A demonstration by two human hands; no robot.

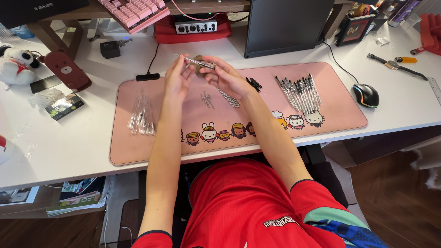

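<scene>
At the far left of the white bench (92, 138) sits a soft white plush toy (14, 62), and just beside it lies a dark red, rounded case with a small bear face (66, 71). Further right, a pink rectangular desk mat with a row of cartoon animals along its near edge (156, 147) covers the middle of the bench. On the mat's left part lies a loose bundle of clear plastic pen barrels (141, 117), glossy and thin. Above the mat the left hand (177, 80) is raised, its fingers curled nearly closed, the fingertips pinching one end of a slim clear pen with a dark inner tube (200, 62). The pen lies almost level between both hands, well above the mat. The right hand (225, 78) grips the pen's other end with thumb and fingers closed round it, and a small brownish object sits behind the fingers, too hidden to tell what it is. Beneath the hands on the mat rest a few short metallic springs or tips (207, 98) and a small row of thin refill tubes (228, 97). To their right lie several small black caps (254, 84), then a fanned heap of assembled clear pens with black ends (301, 92). Off the mat's right edge stands a glossy black computer mouse (366, 95), and beyond it a wristwatch with a dark strap (395, 65) lies flat.
</scene>
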